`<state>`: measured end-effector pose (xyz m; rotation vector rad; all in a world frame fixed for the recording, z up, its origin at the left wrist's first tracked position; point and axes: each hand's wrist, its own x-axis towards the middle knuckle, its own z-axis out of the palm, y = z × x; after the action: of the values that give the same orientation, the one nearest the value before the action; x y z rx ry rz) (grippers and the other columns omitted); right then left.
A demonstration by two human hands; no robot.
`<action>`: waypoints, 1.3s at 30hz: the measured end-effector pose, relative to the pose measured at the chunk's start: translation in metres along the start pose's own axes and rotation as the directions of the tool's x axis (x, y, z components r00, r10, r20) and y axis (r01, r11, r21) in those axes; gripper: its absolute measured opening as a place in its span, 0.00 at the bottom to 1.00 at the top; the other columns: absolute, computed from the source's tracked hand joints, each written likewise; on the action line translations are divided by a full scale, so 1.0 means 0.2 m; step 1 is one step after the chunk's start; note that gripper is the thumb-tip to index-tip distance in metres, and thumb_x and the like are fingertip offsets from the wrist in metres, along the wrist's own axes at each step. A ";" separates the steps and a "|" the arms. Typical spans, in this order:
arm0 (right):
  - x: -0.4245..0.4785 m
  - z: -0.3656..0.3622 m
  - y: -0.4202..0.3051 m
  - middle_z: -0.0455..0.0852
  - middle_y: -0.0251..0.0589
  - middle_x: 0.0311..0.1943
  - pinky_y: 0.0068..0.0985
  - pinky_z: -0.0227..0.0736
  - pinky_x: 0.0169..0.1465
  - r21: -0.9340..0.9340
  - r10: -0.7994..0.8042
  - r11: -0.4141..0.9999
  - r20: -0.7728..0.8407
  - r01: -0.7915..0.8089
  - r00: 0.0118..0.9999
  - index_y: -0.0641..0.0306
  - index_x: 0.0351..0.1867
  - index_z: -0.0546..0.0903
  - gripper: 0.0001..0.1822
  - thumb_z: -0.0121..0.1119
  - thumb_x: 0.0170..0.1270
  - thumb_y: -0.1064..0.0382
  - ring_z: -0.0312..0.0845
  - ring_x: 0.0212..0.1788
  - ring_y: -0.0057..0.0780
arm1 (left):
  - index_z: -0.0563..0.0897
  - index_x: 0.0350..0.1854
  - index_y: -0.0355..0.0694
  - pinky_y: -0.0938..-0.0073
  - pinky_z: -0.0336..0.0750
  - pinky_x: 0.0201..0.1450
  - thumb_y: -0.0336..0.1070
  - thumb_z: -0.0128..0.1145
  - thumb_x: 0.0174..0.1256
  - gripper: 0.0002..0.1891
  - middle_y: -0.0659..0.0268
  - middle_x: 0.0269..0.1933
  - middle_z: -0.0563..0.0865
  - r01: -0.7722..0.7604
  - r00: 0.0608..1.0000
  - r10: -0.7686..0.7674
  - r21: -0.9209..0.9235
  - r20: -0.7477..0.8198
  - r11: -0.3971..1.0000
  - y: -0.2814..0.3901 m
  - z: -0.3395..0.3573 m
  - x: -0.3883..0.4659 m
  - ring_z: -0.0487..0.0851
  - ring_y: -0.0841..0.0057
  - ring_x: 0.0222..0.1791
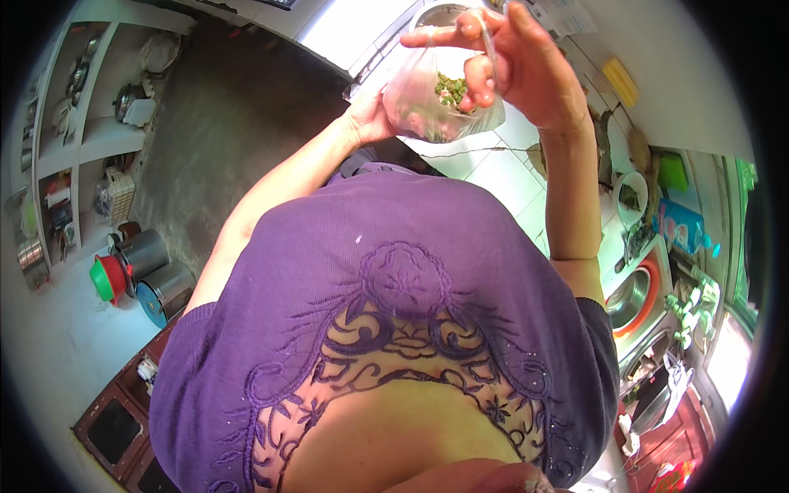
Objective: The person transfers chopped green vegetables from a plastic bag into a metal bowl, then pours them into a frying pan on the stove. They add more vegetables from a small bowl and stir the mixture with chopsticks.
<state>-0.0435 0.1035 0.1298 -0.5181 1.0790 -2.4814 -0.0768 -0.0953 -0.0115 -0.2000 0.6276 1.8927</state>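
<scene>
A thin, clear plastic bag (413, 92) is raised in front of me, above the white tiled counter (474, 166). Inside it lie chopped green pieces (451, 91) and a pinkish mass that looks like minced meat (425, 123). My left hand (373, 117) grips the bag's lower left side. At the upper right, my right hand (524, 68) has its fingers partly bent at the bag's mouth, with a strip of the plastic looped over them. Just behind the bag stands a round metal bowl (441, 15), partly hidden by my right fingers.
On the right are a yellow sponge (621, 81), a white bowl with dark scraps (630, 192), a blue detergent bottle (679, 227) and a metal basin with an orange rim (632, 299). Dark floor (209, 123) lies left, beside shelves (114, 135) and metal pots (145, 252).
</scene>
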 end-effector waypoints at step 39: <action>0.59 0.56 -0.29 0.75 0.38 0.39 0.15 0.71 0.33 -0.395 0.124 0.918 0.220 -0.028 0.968 0.70 0.42 0.70 0.14 0.57 0.61 0.64 0.73 0.28 0.14 | 0.68 0.58 0.38 0.63 0.71 0.57 0.38 0.51 0.64 0.21 0.58 0.54 0.75 -0.481 0.862 0.481 -0.045 0.157 0.876 0.38 0.26 -0.45 0.75 0.70 0.53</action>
<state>-0.1031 0.0155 0.2654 -0.8514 1.4645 -2.0702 -0.1016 -0.1637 0.0961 0.1261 0.5969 2.3644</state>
